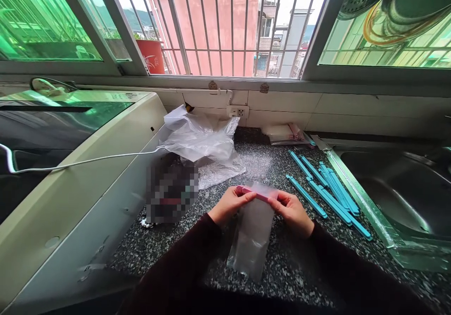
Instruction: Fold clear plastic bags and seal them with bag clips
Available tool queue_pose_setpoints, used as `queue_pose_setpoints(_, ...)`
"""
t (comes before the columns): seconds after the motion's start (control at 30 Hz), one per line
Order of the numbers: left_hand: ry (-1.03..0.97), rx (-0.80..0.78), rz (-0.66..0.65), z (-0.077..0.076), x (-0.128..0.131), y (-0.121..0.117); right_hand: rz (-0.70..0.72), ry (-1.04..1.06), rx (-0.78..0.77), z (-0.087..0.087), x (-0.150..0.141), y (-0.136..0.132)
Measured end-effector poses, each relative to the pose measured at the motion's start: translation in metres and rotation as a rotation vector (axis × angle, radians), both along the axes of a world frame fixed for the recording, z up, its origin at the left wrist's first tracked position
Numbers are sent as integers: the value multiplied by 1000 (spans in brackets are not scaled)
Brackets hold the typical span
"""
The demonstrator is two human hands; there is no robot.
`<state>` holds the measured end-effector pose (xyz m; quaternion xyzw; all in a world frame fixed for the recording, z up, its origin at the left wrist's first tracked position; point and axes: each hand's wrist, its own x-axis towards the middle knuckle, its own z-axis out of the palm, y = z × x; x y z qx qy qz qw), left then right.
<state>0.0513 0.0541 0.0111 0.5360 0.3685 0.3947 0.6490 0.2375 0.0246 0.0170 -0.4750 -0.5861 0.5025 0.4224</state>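
A clear plastic bag [251,240] hangs over the speckled granite counter [275,277] between my two hands. Along its top edge runs a pink sealing strip [259,194]. My left hand [229,205] pinches the strip's left end and my right hand [291,211] pinches its right end. Both hands have their fingers closed on the strip. Dark sleeves cover both forearms.
Several blue sealing sticks [326,190] lie to the right of my hands. A steel sink [401,188] is at the right. Crumpled clear plastic bags [206,145] lie behind, a stack of small bags [285,134] at the wall, a white appliance [70,174] with a cable at left.
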Motion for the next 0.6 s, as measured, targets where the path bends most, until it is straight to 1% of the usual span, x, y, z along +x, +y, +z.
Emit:
queue_pose_setpoints(0.07, -73, -2, 98, -4, 0, 2, 47, 26, -56, 0, -3, -2)
queue_pose_setpoints(0.13, -157, -9, 205, -6, -1, 3, 112, 3, -93, -1, -5, -4)
queue_pose_setpoints(0.23, -247, -42, 319, -5, 1, 4, 151, -110, -68, -4, -9, -8)
queue_pose_setpoints(0.3, -291, -70, 336, -3, 2, 4, 153, -163, -37, -6, -10, -9)
queue_pose_setpoints(0.4, -319, -100, 302, -2, 3, 3, 154, -196, -5, -6, -7, -6)
queue_pose_setpoints(0.43, -312, -102, 294, -2, 3, 3, 114, -209, 29, -6, -4, -4)
queue_pose_setpoints(0.5, -280, -103, 289, -3, 2, 4, -41, -287, 173, -4, 4, 0)
queue_pose_setpoints(0.57, -238, -107, 264, -5, 2, 4, -161, -451, 405, -2, 10, 2)
queue_pose_setpoints(0.6, -216, -113, 241, -6, 3, 3, -177, -556, 530, -2, 12, 2)
